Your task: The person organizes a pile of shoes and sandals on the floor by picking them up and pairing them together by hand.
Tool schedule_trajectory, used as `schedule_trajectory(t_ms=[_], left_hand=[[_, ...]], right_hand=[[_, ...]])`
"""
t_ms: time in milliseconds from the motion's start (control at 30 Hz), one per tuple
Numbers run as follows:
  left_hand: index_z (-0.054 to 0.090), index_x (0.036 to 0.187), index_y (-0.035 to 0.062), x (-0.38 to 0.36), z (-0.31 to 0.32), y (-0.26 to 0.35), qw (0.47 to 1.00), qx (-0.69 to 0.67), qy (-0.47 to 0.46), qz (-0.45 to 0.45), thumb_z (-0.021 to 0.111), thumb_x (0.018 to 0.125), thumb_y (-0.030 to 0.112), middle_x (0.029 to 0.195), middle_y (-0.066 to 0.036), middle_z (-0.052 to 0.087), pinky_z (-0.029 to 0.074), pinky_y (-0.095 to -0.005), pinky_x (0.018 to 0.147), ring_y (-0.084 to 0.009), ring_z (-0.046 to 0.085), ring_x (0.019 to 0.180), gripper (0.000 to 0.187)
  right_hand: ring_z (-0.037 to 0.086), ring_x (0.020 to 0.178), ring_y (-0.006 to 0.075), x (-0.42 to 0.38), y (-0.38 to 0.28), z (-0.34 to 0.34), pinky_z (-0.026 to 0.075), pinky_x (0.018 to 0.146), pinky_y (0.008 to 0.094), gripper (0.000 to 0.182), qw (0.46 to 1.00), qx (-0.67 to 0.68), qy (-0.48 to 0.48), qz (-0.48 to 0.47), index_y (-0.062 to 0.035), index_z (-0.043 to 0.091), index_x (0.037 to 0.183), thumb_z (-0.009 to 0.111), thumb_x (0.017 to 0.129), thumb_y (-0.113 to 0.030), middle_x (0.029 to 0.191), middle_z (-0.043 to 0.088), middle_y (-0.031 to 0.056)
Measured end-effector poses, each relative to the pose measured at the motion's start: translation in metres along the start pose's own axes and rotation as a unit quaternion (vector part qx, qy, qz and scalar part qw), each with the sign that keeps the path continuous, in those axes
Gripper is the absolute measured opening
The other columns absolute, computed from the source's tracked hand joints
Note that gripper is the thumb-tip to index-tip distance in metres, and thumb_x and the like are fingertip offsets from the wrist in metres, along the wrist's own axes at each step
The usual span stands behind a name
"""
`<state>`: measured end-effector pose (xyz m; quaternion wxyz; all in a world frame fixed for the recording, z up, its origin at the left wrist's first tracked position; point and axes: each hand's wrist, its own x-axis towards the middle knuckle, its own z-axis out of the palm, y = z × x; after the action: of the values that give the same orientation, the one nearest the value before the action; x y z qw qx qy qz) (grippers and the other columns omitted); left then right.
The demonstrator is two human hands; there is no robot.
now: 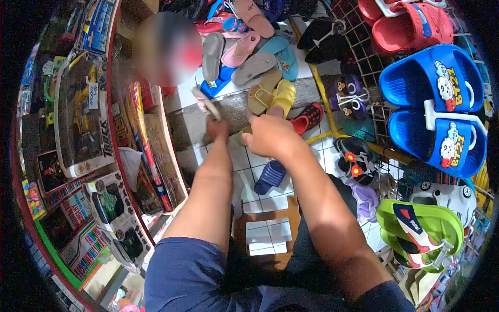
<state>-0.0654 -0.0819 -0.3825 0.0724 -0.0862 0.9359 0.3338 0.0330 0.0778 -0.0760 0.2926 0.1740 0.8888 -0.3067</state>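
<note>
My left hand (218, 129) is closed on a whitish flip-flop (206, 104), both smeared by motion, left of centre. At the centre, my right hand (270, 136) has its fingers curled at the near end of a yellow sandal (284, 93). A tan sandal (265, 92) lies against the yellow one, its near end also by my fingers. Part of an olive piece shows beneath my thumb; its kind is hidden. Just right of this hand is a red-and-black clog (307, 119). Below it a navy slide (270, 177) rests on the white tiles.
More footwear, such as a grey slipper (254, 68) and a pink one (240, 49), is piled ahead beside a blurred person (167, 49). Blue slides (434, 109) and green flip-flops (421, 234) hang on a wire rack at right. Boxed toys (86, 114) fill shelves at left. A wooden stool (254, 213) stands below.
</note>
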Motion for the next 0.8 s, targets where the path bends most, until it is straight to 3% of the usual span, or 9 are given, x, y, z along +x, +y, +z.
schedule_trajectory(t_ms=[100, 133, 233, 333, 433, 533, 600, 700, 800], left_hand=[[0.064, 0.093, 0.0002, -0.038, 0.035, -0.037, 0.976, -0.110, -0.182, 0.043, 0.078, 0.060, 0.023, 0.088, -0.019, 0.065, 0.049, -0.0417, 0.080, -0.0348, 0.063, 0.088, 0.043], [0.064, 0.093, 0.0002, -0.049, 0.057, -0.061, 0.976, -0.110, -0.182, 0.040, 0.078, 0.060, 0.023, 0.088, -0.019, 0.065, 0.049, -0.0417, 0.080, -0.0348, 0.063, 0.088, 0.043], [0.063, 0.098, -0.0002, -0.081, 0.083, -0.090, 0.956, -0.078, -0.228, 0.170, 0.079, 0.061, 0.027, 0.097, -0.019, 0.063, 0.048, -0.0431, 0.084, -0.0361, 0.061, 0.095, 0.049], [0.058, 0.113, -0.0005, -0.116, 0.057, -0.090, 0.975, 0.019, -0.198, -0.096, 0.078, 0.064, 0.034, 0.122, -0.021, 0.052, 0.043, -0.0422, 0.098, -0.0353, 0.050, 0.115, 0.064], [0.051, 0.122, -0.0024, -0.112, 0.072, -0.115, 0.960, 0.052, -0.192, -0.195, 0.078, 0.065, 0.034, 0.122, -0.023, 0.052, 0.042, -0.0422, 0.099, -0.0379, 0.048, 0.117, 0.073], [0.039, 0.130, -0.0046, -0.073, 0.107, -0.155, 0.941, 0.092, -0.157, -0.285, 0.078, 0.065, 0.032, 0.125, -0.026, 0.048, 0.042, -0.0422, 0.100, -0.0406, 0.045, 0.120, 0.084], [0.039, 0.129, -0.0035, -0.043, 0.078, -0.129, 0.986, 0.023, -0.056, -0.157, 0.078, 0.066, 0.032, 0.128, -0.025, 0.045, 0.043, -0.0426, 0.099, -0.0387, 0.046, 0.119, 0.082], [0.042, 0.123, -0.0025, 0.032, 0.056, -0.086, 0.989, 0.123, 0.000, -0.082, 0.077, 0.066, 0.030, 0.129, -0.024, 0.044, 0.043, -0.0428, 0.099, -0.0370, 0.049, 0.116, 0.075], [0.041, 0.124, -0.0041, 0.063, 0.011, 0.006, 0.997, 0.019, 0.078, 0.000, 0.073, 0.066, 0.021, 0.128, -0.023, 0.045, 0.042, -0.0432, 0.099, -0.0380, 0.049, 0.116, 0.071]], right_hand=[[0.056, 0.105, 0.0424, -0.002, -0.001, -0.007, 0.047, 0.090, 0.0473, 0.048, 1.000, -0.009, -0.014, -0.001, 0.0025, 0.057, 0.116, 0.058, 0.085, -0.034, 0.104, 0.064, 0.0246], [0.056, 0.105, 0.0416, -0.003, -0.001, -0.009, 0.047, 0.090, 0.0477, 0.046, 1.000, -0.021, -0.013, 0.008, 0.0019, 0.058, 0.114, 0.058, 0.085, -0.034, 0.102, 0.065, 0.0241], [0.059, 0.103, 0.0386, -0.002, 0.007, -0.009, 0.048, 0.088, 0.0468, 0.042, 0.999, -0.048, 0.004, 0.012, 0.0017, 0.062, 0.107, 0.057, 0.085, -0.034, 0.100, 0.065, 0.0234], [0.063, 0.095, 0.0372, 0.003, 0.016, -0.007, 0.049, 0.085, 0.0434, 0.039, 1.000, -0.020, 0.006, 0.008, 0.0024, 0.065, 0.099, 0.058, 0.082, -0.032, 0.101, 0.065, 0.0242], [0.062, 0.098, 0.0391, 0.005, 0.021, -0.001, 0.044, 0.092, 0.0430, 0.040, 0.999, 0.023, 0.027, 0.015, 0.0013, 0.068, 0.096, 0.057, 0.086, -0.036, 0.099, 0.068, 0.0215], [0.063, 0.095, 0.0388, 0.004, 0.018, -0.004, 0.049, 0.086, 0.0447, 0.041, 0.999, -0.025, 0.032, 0.002, 0.0020, 0.064, 0.102, 0.058, 0.082, -0.033, 0.101, 0.064, 0.0239], [0.063, 0.095, 0.0391, 0.005, 0.017, -0.002, 0.049, 0.086, 0.0450, 0.040, 0.999, -0.033, 0.036, 0.004, 0.0018, 0.063, 0.102, 0.057, 0.083, -0.033, 0.102, 0.064, 0.0238], [0.062, 0.094, 0.0395, 0.005, 0.016, 0.002, 0.048, 0.086, 0.0455, 0.040, 0.998, -0.033, 0.048, -0.001, 0.0017, 0.063, 0.103, 0.057, 0.085, -0.033, 0.101, 0.064, 0.0237], [0.062, 0.093, 0.0396, 0.010, 0.017, 0.008, 0.048, 0.085, 0.0462, 0.038, 0.999, -0.012, 0.035, 0.002, 0.0019, 0.062, 0.102, 0.056, 0.086, -0.032, 0.097, 0.065, 0.0234]])
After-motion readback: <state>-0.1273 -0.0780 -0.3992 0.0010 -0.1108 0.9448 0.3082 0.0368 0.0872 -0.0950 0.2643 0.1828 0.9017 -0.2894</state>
